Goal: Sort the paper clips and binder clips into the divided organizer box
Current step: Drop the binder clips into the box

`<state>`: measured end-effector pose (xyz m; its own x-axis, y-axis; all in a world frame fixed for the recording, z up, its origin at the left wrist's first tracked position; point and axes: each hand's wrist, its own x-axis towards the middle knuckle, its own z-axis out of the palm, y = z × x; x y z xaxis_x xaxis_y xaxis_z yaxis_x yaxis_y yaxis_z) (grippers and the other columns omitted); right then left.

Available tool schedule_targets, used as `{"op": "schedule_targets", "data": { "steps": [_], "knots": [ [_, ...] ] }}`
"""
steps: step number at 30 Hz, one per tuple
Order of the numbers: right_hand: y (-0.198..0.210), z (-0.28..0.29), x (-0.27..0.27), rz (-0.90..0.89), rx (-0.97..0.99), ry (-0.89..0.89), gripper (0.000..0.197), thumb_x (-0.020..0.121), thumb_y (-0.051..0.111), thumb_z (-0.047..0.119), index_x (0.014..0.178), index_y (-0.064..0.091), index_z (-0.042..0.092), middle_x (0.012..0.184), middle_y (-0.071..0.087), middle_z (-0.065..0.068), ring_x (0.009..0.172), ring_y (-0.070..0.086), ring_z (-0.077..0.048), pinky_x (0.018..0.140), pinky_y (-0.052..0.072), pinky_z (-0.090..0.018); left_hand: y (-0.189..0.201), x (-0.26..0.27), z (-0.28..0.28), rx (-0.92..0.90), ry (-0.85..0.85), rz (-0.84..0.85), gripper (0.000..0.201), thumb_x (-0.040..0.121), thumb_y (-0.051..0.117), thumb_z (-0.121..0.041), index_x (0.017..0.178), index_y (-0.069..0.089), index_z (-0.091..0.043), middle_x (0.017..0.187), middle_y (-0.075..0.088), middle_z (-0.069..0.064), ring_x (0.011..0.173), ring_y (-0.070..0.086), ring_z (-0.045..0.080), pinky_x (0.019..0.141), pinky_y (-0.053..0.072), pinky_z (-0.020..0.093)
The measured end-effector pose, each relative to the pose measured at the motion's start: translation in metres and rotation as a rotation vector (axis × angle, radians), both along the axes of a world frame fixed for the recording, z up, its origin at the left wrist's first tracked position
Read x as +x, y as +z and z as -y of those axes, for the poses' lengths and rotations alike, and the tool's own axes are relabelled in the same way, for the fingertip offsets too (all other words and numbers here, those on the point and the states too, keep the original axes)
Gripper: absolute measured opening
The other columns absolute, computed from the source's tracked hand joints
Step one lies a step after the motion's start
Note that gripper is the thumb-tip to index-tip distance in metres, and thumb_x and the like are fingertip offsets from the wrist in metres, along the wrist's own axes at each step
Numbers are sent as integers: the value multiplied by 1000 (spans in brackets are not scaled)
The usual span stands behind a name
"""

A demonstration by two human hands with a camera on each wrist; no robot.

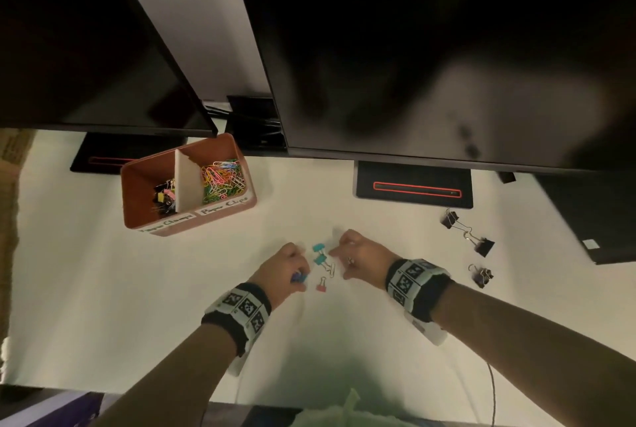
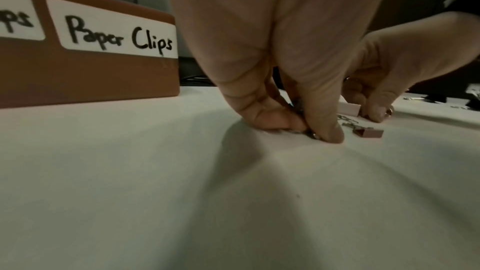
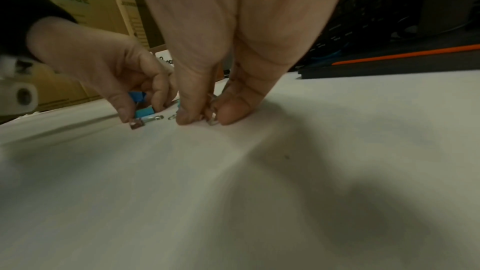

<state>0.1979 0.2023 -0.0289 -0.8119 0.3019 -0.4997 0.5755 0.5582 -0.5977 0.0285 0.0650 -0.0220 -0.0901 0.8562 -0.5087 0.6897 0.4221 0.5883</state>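
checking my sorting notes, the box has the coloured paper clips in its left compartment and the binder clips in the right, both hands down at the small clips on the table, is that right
Not quite: the compartments are swapped. In the head view the organizer box holds the coloured paper clips in its right compartment and the binder clips in its left. The rest stands: the left hand and right hand are both down at the small clips on the table.

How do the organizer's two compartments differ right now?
The left compartment holds a small dark pile of binder clips; the right compartment holds a fuller heap of bright paper clips. Its label reads "Paper Clips"; the left one's label is blurred. They share the brown organizer box and white divider.
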Motion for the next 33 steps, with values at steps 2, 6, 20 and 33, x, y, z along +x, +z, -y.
{"op": "schedule_targets", "data": {
  "steps": [2,6,20,33],
  "knots": [
    [1,-1,1,4,-3,-37,49,78,71,14,124,55,14,122,44,-6,102,54,-26,93,42,-26,-1,3,3,24,44,-11,17,76,70,-13,88,59,-11,100,41,-4,87,48,14,84,41,21],
    [6,-4,7,54,110,-49,40,75,72,33,109,57,18,110,48,-3,92,51,-22,80,45,-30,1,2,11,64,99,-49,23,78,69,-16,78,46,-19,73,43,-9,69,45,13,69,37,23],
    [16,3,-40,-84,-45,-75,53,80,69,12,129,49,14,115,43,-6,84,50,-17,84,43,-23,6,-23,-33,17,127,-106,30,79,69,-17,108,62,-10,94,55,10,88,57,25,83,44,29],
    [6,9,-66,72,52,9,26,83,64,10,108,61,6,114,47,-13,98,55,-30,82,43,-28,1,-34,-21,21,177,-107,25,80,66,-9,104,60,-5,101,58,12,90,56,24,82,45,26]
  ]
}}
